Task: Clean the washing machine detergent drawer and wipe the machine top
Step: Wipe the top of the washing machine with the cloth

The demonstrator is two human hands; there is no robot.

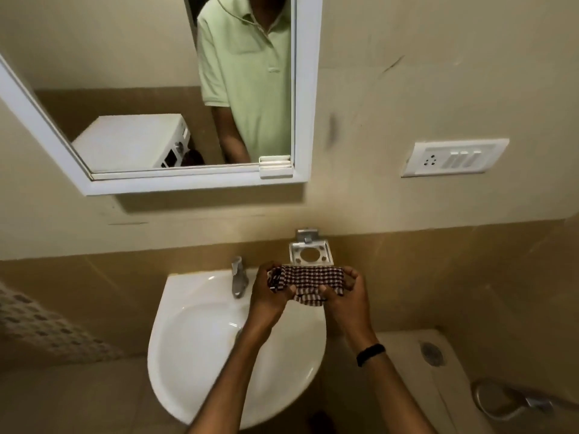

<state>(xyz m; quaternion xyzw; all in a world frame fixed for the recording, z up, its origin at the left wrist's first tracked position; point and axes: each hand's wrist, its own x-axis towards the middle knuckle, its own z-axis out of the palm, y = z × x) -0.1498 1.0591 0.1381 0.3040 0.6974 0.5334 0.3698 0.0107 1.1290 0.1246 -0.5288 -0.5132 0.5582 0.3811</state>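
Observation:
A checked red-and-white cloth (308, 278) is stretched between both hands above the right rim of a white washbasin (200, 333). My left hand (269, 292) grips the cloth's bunched left end. My right hand (344, 294) grips its right end, fingers curled round it. The white washing machine (128, 142) shows only as a reflection in the wall mirror, behind me. Its detergent drawer cannot be made out.
A chrome tap (238, 280) stands at the basin's back edge. A metal holder (310, 253) is fixed to the wall just behind the cloth. A white-framed mirror (307, 98) hangs above, a switch plate (454, 158) to its right. A toilet cistern (419, 364) sits lower right.

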